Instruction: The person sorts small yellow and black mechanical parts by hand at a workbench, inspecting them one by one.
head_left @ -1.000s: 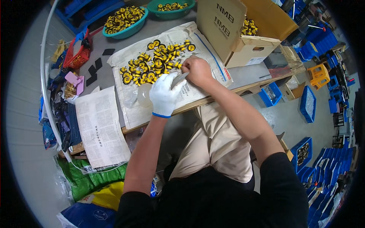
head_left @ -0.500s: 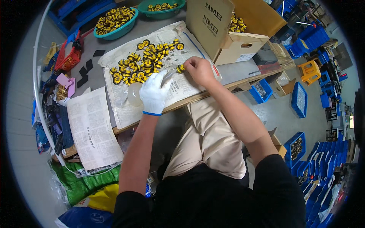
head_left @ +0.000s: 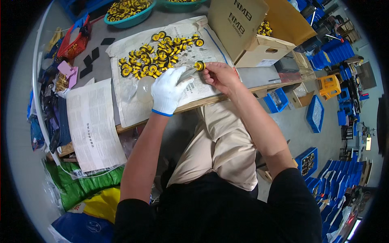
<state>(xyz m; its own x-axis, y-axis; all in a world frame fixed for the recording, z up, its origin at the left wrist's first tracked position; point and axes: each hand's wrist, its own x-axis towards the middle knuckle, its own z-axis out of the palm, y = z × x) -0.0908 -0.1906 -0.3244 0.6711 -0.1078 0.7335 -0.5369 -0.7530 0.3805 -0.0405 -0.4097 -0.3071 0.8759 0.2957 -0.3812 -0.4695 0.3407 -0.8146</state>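
Note:
In a white knitted glove with a blue cuff, my left hand point(head_left: 168, 90) is closed on a thin grey flat blade-like tool point(head_left: 187, 74); its exact kind is unclear. Bare, my right hand point(head_left: 222, 77) pinches a small yellow wheel with a black rim point(head_left: 199, 66) between thumb and fingertips. The wheel is held just above the newspaper, close to the tool's tip. Beyond my left hand lies a loose pile of similar yellow-and-black wheels point(head_left: 162, 54). A translucent rounded piece point(head_left: 145, 90) rests against the left side of the glove.
Newspaper point(head_left: 133, 111) covers the bench. A cardboard box point(head_left: 259, 50) with more wheels stands at the right. Teal basins point(head_left: 133, 20) of wheels sit at the back, a red basket point(head_left: 75, 44) and black flat pieces point(head_left: 87, 60) at the left. Blue bins point(head_left: 276, 101) stand on the floor.
My right hand has turned and opened out slightly, lifting the wheel toward the tool's tip. My left hand keeps its hold. The whole view has shifted a little.

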